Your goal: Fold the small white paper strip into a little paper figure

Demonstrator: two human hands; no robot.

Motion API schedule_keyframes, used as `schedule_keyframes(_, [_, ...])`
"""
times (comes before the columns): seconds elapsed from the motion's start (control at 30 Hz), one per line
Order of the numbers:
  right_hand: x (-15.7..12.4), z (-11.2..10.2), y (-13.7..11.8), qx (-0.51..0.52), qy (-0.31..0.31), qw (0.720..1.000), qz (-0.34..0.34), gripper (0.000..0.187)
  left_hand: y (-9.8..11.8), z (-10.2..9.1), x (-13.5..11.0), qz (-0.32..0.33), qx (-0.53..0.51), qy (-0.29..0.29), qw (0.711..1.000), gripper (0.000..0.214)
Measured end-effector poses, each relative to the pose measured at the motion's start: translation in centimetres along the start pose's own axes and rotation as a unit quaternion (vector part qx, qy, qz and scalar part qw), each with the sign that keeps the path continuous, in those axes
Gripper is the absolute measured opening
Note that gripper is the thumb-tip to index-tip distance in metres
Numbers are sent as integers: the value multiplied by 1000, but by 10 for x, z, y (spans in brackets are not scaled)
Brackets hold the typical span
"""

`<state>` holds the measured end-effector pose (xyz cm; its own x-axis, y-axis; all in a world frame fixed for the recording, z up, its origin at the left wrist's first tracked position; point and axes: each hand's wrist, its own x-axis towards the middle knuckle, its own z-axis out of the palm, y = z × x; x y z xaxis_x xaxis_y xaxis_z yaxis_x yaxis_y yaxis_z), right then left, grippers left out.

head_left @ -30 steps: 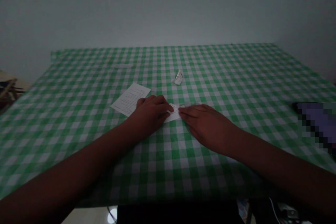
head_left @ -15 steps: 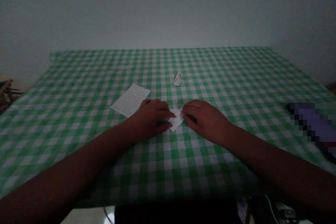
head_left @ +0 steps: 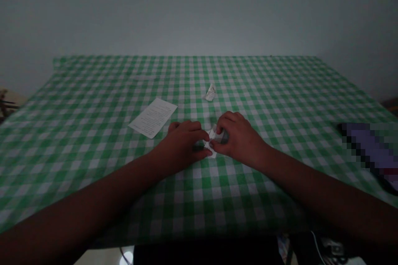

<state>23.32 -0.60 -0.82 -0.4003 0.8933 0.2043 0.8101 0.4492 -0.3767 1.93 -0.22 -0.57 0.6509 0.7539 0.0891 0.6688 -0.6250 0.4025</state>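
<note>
From the head camera, the left hand and the right hand meet in the middle of the table with the green and white checked cloth. Both pinch 1 small white folded paper piece between thumb and fingertips, just above the cloth. To fold it well, press the edges together evenly and rub the crease flat. A white printed paper sheet lies to the left; its writing is too small to read. A tiny crumpled white paper scrap sits farther back

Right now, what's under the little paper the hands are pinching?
Under the little paper lies the checked tablecloth. The left hand and right hand cover its edges.
</note>
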Motion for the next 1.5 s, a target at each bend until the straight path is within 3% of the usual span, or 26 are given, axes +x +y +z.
schedule_keyframes(0.47, [9,-3,11,-62,47,997,21,18,1,-2,1,-5,1,-8,1000,24])
schedule_keyframes(0.63, [3,-4,3,-46,15,999,-25,17,1,-1,1,-8,2,-8,1000,29])
schedule_keyframes(0.87, [15,-2,18,-43,49,997,42,22,-1,0,1,-12,-5,-3,1000,29])
schedule_keyframes(1.03, [11,-3,12,-26,34,999,13,20,0,0,1,-12,-7,-7,1000,27])
schedule_keyframes(1.2, [16,-3,22,-5,43,997,63,26,0,-1,1,-13,-8,-9,1000,28])
schedule_keyframes(1.5, [17,-3,20,-11,44,997,55,23,-5,-3,2,5,2,-22,1000,19])
